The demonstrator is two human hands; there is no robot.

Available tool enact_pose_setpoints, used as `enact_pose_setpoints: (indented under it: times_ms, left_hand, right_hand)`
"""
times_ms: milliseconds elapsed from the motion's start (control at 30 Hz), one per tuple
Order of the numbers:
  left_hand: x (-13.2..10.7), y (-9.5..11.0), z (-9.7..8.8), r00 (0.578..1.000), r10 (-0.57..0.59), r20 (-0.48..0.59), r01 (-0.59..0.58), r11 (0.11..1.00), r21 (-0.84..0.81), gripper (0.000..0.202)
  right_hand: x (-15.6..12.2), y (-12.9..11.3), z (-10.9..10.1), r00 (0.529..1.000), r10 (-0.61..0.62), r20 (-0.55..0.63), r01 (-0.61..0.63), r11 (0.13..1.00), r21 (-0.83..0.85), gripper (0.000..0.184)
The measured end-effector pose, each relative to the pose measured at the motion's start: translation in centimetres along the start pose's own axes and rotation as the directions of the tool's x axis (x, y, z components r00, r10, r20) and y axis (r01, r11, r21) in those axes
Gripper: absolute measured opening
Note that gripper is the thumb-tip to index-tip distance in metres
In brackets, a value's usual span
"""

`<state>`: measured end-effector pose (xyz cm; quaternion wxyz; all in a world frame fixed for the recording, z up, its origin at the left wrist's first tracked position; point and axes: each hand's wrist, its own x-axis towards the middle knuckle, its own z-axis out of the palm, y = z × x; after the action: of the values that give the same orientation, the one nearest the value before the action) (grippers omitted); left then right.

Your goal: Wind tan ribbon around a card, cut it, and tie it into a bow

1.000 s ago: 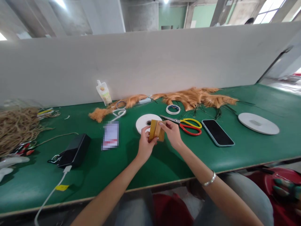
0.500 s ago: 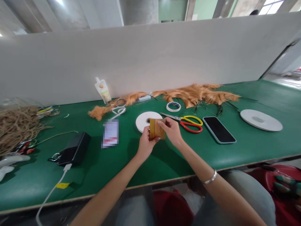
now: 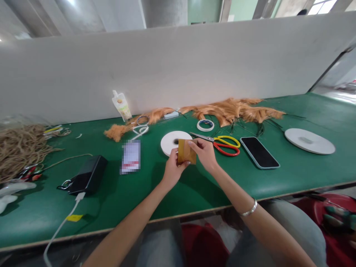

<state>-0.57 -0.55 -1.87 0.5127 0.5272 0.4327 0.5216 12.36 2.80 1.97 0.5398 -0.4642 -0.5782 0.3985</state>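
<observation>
A small square brown piece (image 3: 187,155), like folded paper or tape with a darker yellowish left side, is held up over the green table. My left hand (image 3: 173,168) grips its left and lower edge, thumb along the bottom. At the upper right, my right hand (image 3: 205,152) pinches it between thumb and fingers. Just behind my hands lies a white disc-shaped reel (image 3: 169,144) with a dark centre hole, partly covered by the piece. Scissors (image 3: 226,144) with one yellow and one red handle rest right beside my right hand.
Orange fibre bundles (image 3: 222,111) lie along the back wall near a tape roll (image 3: 205,125). A phone (image 3: 259,152) and another white disc (image 3: 317,142) are on the right. Leftward are a blurred-out card (image 3: 130,157), a black power bank (image 3: 88,175) with cable, and tan cord (image 3: 25,148).
Both hands keep hold of the brown piece in nearly the same spot. My right thumb has shifted slightly over its upper part, and the darker strip looks narrower.
</observation>
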Motion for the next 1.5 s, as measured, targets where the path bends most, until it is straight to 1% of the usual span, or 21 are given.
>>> enact_pose_setpoints:
  times_ms: [333, 667, 967, 1033, 1067, 1200, 1267, 1333, 1400, 1500]
  left_hand:
    - [0.0, -0.3, 0.0, 1.0, -0.003, -0.007, 0.003, 1.0, 0.014, 0.045]
    - [-0.1, -0.1, 0.1, 1.0, -0.022, -0.013, 0.023, 0.999, 0.049, 0.041]
    - [0.0, -0.2, 0.2, 1.0, -0.018, -0.018, 0.019, 0.998, 0.065, 0.042]
    - [-0.1, 0.0, 0.1, 1.0, -0.014, -0.028, 0.017, 0.994, 0.106, 0.041]
    - [-0.1, 0.2, 0.1, 0.999, -0.011, -0.04, 0.017, 0.988, 0.155, 0.039]
    - [-0.3, 1.2, -0.2, 0.996, -0.001, -0.086, 0.036, 0.913, 0.406, 0.024]
    - [-0.3, 1.6, -0.4, 0.994, -0.039, -0.105, 0.08, 0.903, 0.422, 0.021]
    - [-0.3, 1.6, -0.5, 0.988, -0.109, -0.109, 0.142, 0.917, 0.373, 0.019]
    - [-0.1, 1.5, -0.5, 0.979, -0.188, -0.072, 0.201, 0.929, 0.311, 0.019]
    - [-0.1, 1.4, -0.6, 0.961, -0.278, 0.01, 0.269, 0.937, 0.222, 0.022]
  right_hand:
    - [0.1, 0.4, 0.1, 1.0, -0.014, 0.004, 0.014, 1.0, -0.008, 0.029]
    - [0.0, 0.3, 0.1, 1.0, -0.015, 0.008, 0.015, 1.0, -0.009, 0.027]
    - [0.0, 0.3, 0.2, 1.0, -0.021, -0.007, 0.021, 1.0, -0.006, 0.025]
    - [0.0, 0.3, 0.2, 1.0, -0.023, -0.014, 0.023, 1.0, 0.002, 0.024]
    - [0.0, 0.3, 0.2, 1.0, -0.022, -0.017, 0.022, 1.0, 0.006, 0.024]
    - [0.1, 0.5, 0.1, 1.0, -0.011, -0.026, 0.012, 1.0, 0.028, 0.024]
    - [0.1, 0.5, 0.1, 0.999, -0.006, -0.033, 0.007, 0.999, 0.038, 0.024]
    - [0.1, 0.5, 0.1, 0.999, 0.001, -0.039, 0.001, 0.999, 0.049, 0.024]
    - [0.1, 0.4, 0.1, 0.999, 0.009, -0.041, -0.007, 0.998, 0.061, 0.024]
    - [0.0, 0.3, 0.2, 0.999, 0.022, -0.041, -0.018, 0.997, 0.08, 0.025]
